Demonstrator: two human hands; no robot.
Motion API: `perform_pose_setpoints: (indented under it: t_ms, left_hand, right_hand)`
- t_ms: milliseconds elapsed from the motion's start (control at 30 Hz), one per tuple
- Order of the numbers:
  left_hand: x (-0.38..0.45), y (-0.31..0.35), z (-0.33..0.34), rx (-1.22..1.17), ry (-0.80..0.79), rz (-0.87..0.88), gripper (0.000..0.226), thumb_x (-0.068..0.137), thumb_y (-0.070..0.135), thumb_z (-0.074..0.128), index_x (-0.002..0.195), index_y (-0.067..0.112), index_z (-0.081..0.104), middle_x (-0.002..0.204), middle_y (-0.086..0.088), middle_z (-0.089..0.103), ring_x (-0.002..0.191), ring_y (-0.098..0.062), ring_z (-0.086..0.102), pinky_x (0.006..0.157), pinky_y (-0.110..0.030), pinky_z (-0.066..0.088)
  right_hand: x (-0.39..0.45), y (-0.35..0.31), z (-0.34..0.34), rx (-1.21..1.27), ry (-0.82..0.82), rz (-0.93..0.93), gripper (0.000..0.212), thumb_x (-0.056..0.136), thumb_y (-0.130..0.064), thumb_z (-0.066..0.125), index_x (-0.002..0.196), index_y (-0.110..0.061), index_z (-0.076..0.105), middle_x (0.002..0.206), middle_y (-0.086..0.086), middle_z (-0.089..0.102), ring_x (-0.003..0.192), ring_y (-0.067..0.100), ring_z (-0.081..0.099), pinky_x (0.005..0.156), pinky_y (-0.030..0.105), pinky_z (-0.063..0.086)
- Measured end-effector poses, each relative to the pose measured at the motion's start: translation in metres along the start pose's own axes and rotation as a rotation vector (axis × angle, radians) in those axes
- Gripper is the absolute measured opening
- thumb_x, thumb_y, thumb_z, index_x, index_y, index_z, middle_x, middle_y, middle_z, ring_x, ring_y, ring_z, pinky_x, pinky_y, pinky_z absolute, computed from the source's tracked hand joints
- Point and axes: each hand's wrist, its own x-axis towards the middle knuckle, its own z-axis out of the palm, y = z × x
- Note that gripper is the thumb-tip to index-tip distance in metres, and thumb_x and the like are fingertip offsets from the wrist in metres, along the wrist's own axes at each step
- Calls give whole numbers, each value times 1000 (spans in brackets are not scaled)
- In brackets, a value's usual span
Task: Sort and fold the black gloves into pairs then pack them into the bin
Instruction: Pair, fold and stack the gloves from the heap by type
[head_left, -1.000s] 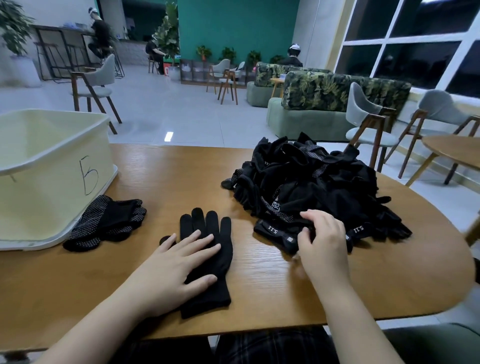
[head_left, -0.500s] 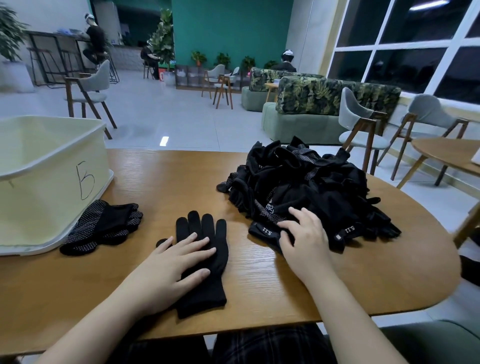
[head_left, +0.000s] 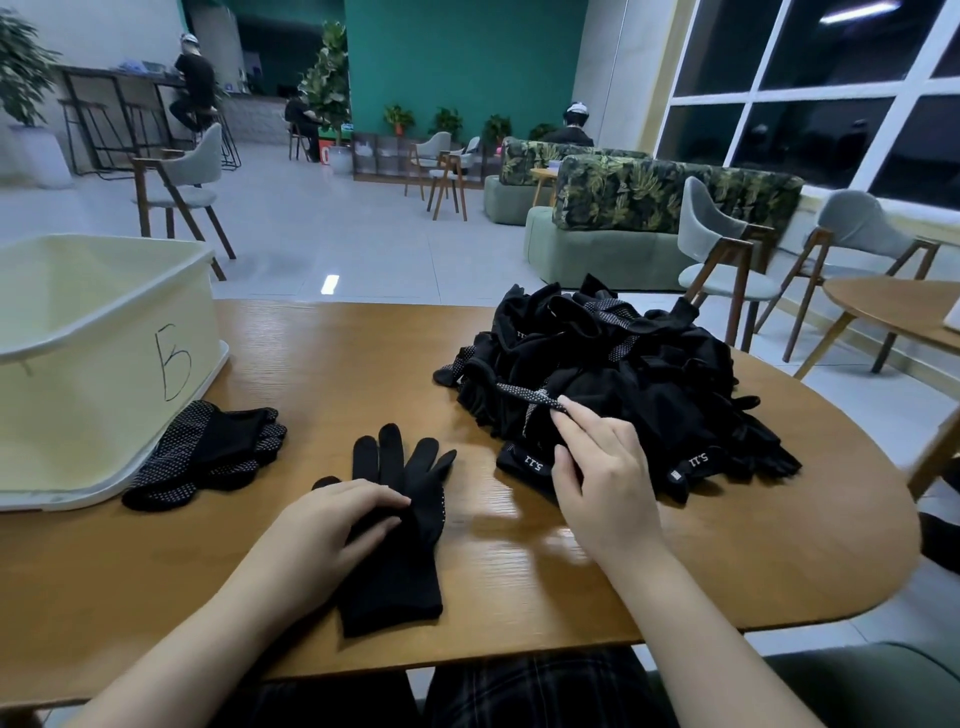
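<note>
black gloves (head_left: 613, 395) some white-dotted, cream bin (head_left: 104, 374), brown wood-grain table (head_left: 332, 374)

A wooden desk (head_left: 322, 364) with a rounded right end carries everything. At its left edge stands a cream bin (head_left: 104, 364) marked with a handwritten letter. A folded dotted glove pair (head_left: 208, 454) lies touching the bin's base. Near the front middle lies a single black glove (head_left: 405, 525), fingers pointing away. To the right sits a heap of black gloves (head_left: 613, 384).
</note>
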Motion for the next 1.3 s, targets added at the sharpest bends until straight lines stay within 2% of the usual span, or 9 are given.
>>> perform_pose_setpoints:
  t_ms: [167, 333, 433, 533, 633, 767, 1067, 1200, 1300]
  left_hand:
    - [0, 0, 0, -9, 10, -16, 11, 82, 38, 60, 93, 39, 62, 89, 39, 54, 94, 0, 61, 77, -14, 45]
    - [2, 1, -2, 36, -3, -13, 29, 86, 33, 63, 113, 44, 61, 97, 38, 57, 96, 3, 57, 76, -5, 40]
    - [11, 2, -2, 136, -63, 93, 50, 92, 36, 55, 138, 42, 40, 108, 25, 61, 99, -1, 53, 83, -16, 42]
    - [17, -1, 1, 123, -94, 82, 61, 92, 31, 58, 144, 42, 27, 108, 24, 57, 101, -1, 46, 90, -19, 38]
    - [15, 0, 4, 40, 49, 110, 26, 84, 33, 61, 110, 30, 68, 94, 18, 63, 89, 3, 51, 79, -15, 41]
    - [9, 2, -2, -31, 190, 36, 15, 76, 35, 71, 72, 22, 68, 74, 23, 58, 77, 6, 53, 66, -8, 40]
    - [16, 26, -15, -47, 218, 31, 9, 84, 16, 65, 88, 19, 72, 75, 23, 61, 85, 2, 58, 71, -9, 44]
    - [24, 40, -32, -72, 296, 38, 6, 70, 23, 71, 67, 25, 67, 62, 21, 62, 65, -1, 57, 56, -12, 41]
    - [26, 50, -46, -131, 393, 3, 31, 71, 20, 82, 62, 16, 53, 64, 10, 61, 64, -8, 54, 55, -14, 39]
  right_hand:
    - [3, -19, -6, 126, 51, -71, 35, 89, -12, 46, 117, -2, 66, 123, 3, 63, 87, 14, 53, 85, 23, 47]
    - [-6, -36, -1, 218, -26, -86, 35, 90, -13, 44, 115, -3, 67, 122, 2, 64, 111, 10, 60, 94, 19, 48]
    - [-13, -34, 4, 171, -106, -39, 36, 89, -15, 45, 116, -6, 67, 124, 0, 63, 112, 11, 61, 94, 16, 46]
    - [-12, -31, 5, 170, -130, 21, 39, 89, -16, 46, 122, -4, 63, 130, 2, 59, 119, 11, 56, 101, 11, 37]
    - [-12, -33, 2, 224, -116, 9, 44, 91, -20, 39, 125, -2, 60, 132, 4, 56, 123, 10, 51, 106, 12, 33]
    - [-11, -37, 0, 295, -65, -82, 38, 91, -11, 43, 123, 1, 60, 131, 6, 56, 126, 10, 49, 107, 18, 37]
    - [1, -55, -4, 382, -49, -192, 35, 91, -7, 45, 121, 3, 60, 132, 9, 56, 125, 15, 51, 104, 27, 44]
    - [14, -67, -6, 375, -37, -243, 36, 90, -6, 45, 122, 1, 60, 131, 8, 56, 125, 15, 51, 105, 27, 42]
    - [24, -76, -8, 350, -44, -289, 36, 89, -5, 48, 123, 0, 60, 131, 8, 57, 121, 17, 51, 105, 26, 40]
